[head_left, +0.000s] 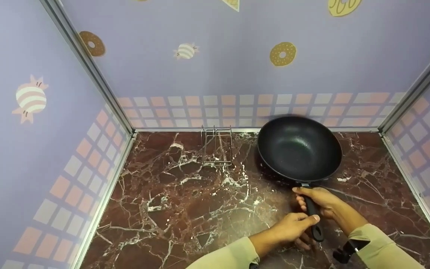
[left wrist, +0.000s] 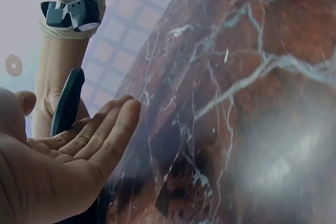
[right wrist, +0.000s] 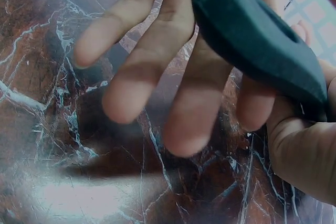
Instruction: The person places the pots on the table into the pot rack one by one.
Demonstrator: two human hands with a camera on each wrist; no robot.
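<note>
A black frying pan (head_left: 299,149) is at the right of the counter, its dark inside facing up. My right hand (head_left: 323,200) grips its black handle (head_left: 312,211) near the bowl, thumb laid along the top. Farther down the handle is my left hand (head_left: 291,228), its thumb lying over the handle. In the left wrist view the left hand (left wrist: 68,166) has straight fingers (left wrist: 113,137) beside the handle (left wrist: 68,103). The right wrist view shows these left fingers (right wrist: 191,114) spread out beneath the handle's end (right wrist: 257,40).
Against the back wall stands a small wire rack (head_left: 217,145), left of the pan. The marbled red-brown counter (head_left: 185,209) is bounded by patterned panels at the back (head_left: 218,74), left and right. White specks lie on its surface.
</note>
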